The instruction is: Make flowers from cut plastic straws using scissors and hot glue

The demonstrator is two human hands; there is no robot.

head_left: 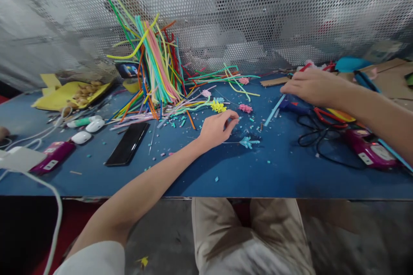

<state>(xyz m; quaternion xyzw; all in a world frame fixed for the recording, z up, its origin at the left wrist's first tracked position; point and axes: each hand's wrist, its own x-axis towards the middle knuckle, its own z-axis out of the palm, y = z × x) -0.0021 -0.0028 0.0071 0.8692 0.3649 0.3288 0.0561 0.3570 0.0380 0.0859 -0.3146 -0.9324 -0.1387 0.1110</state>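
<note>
My left hand (pixel 217 128) hovers over the middle of the table, thumb and forefinger pinched on a tiny light-blue piece (pixel 239 119). Below its fingertips lies a light-blue fuzzy sprig (pixel 248 142) on a thin wire. My right hand (pixel 305 82) is farther right and back, its fingers closed at the upper end of a light-blue pipe cleaner (pixel 274 110) that slants down to the table. Under that hand sits a dark-blue tool (pixel 293 106) with a black cord. Yellow (pixel 218 106) and pink fuzzy pieces (pixel 245 108) lie behind my left hand.
A tall bundle of coloured pipe cleaners (pixel 158 64) stands back left. A black phone (pixel 127 144), white earbud case (pixel 95 125) and purple power strip (pixel 53 157) lie at left. Another purple power strip (pixel 371 148) is at right. Perforated metal (pixel 245 17) closes the back.
</note>
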